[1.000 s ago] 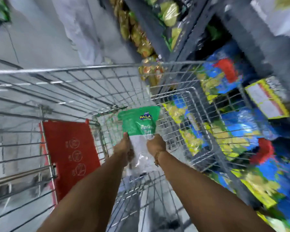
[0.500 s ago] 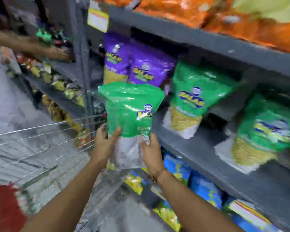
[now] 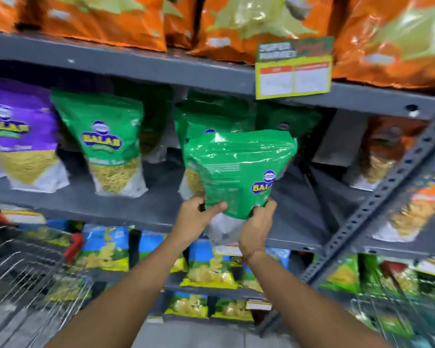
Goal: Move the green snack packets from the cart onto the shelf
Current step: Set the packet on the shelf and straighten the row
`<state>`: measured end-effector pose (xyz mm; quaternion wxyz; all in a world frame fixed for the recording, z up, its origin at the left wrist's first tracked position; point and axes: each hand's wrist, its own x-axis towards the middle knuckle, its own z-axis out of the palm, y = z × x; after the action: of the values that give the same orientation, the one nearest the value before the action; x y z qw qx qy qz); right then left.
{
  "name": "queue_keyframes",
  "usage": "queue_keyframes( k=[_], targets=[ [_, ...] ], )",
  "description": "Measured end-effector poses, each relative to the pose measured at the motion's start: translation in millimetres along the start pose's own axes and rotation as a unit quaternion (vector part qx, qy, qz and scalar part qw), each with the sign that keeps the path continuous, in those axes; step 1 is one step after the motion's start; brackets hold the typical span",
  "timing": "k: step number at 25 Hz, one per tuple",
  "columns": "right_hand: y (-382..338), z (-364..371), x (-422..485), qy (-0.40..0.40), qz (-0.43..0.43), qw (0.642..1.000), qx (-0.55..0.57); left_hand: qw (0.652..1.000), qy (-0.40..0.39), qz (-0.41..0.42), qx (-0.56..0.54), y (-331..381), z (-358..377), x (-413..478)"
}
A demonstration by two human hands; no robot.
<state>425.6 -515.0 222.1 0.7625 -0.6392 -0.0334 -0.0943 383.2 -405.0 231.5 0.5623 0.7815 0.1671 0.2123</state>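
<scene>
Two bare forearms reach up from the bottom edge. The left hand (image 3: 196, 217) and right hand (image 3: 258, 226) each clamp a lower corner of a glossy green snack packet (image 3: 239, 172), fingers curled round its crinkled plastic, left thumb pressed flat on the front. The pouch is upright, its clear bottom showing between the wrists, raised in front of the grey metal shelf (image 3: 141, 209). The wire cart (image 3: 28, 280) sits low left. Behind stand more green pouches (image 3: 108, 139), a purple pouch (image 3: 18, 131), and orange bags (image 3: 111, 18) above.
</scene>
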Motion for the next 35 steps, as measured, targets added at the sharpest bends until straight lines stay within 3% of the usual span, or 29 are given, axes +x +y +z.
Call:
queue_keyframes(
  k=[3, 6, 8, 9, 10, 12, 14, 16, 18, 22, 25, 30, 31, 32, 34, 35],
  targets=[
    [-7.2, -21.8, 46.1, 0.056, 0.011, 0.997, -0.052, 0.996, -0.083, 0.006, 0.005, 18.2, 45.8, 35.0],
    [-8.6, -34.6, 103.8, 0.026, 0.026, 0.983, -0.182, 0.994, -0.098, -0.032, -0.028, 38.8, 77.7, 62.8],
    [-6.1, -39.6, 127.3, 0.019, 0.089, 0.957, -0.275, 0.989, -0.130, -0.064, -0.037, 35.0, 93.9, 73.3],
    [-4.0, -37.9, 129.6, 0.055, 0.137, 0.946, -0.290, 0.985, -0.146, -0.081, -0.047, 31.7, 101.2, 71.5],
    [3.1, -34.0, 127.1, 0.093, 0.196, 0.941, -0.260, 0.982, -0.144, -0.098, -0.068, 30.4, 105.8, 64.2],
    [6.3, -24.9, 119.8, 0.096, 0.272, 0.955, -0.067, 0.976, -0.102, -0.123, -0.149, 16.2, 120.2, 53.1],
    [4.8, -31.8, 126.2, 0.062, 0.273, 0.955, 0.099, 0.980, -0.062, -0.096, -0.164, 6.6, 128.3, 46.4],
    [-0.5, -54.0, 138.4, 0.114, 0.251, 0.948, 0.162, 0.986, 0.003, -0.075, -0.149, 6.7, 130.3, 52.7],
    [6.5, -68.8, 140.6, 0.175, 0.219, 0.950, 0.137, 0.985, 0.058, -0.066, -0.146, 14.7, 129.1, 76.4],
    [20.8, -47.2, 133.1, 0.045, 0.232, 0.968, 0.089, 0.983, -0.082, -0.141, -0.087, 20.8, 144.1, 112.5],
    [12.7, -47.4, 140.3, -0.007, 0.248, 0.958, 0.141, 0.990, -0.065, -0.115, -0.054, 18.4, 150.6, 90.8],
    [6.1, -48.2, 142.5, 0.032, 0.221, 0.967, 0.119, 0.988, -0.104, -0.103, -0.041, 22.5, 142.7, 69.0],
    [7.7, -42.3, 134.6, 0.045, 0.211, 0.973, 0.079, 0.989, -0.114, -0.097, -0.020, 20.8, 133.3, 71.8],
    [14.6, -32.0, 122.2, 0.063, 0.204, 0.977, -0.029, 0.990, -0.116, -0.075, -0.003, 18.4, 117.4, 72.8],
    [38.7, -4.4, 72.3, 0.126, 0.185, 0.928, -0.299, 0.996, -0.083, -0.022, 0.006, 6.4, 70.5, 70.4],
    [48.7, 22.1, 33.7, 0.123, 0.137, 0.921, -0.343, 1.000, -0.024, -0.011, 0.011, -7.2, 36.5, 69.0]
  ],
)
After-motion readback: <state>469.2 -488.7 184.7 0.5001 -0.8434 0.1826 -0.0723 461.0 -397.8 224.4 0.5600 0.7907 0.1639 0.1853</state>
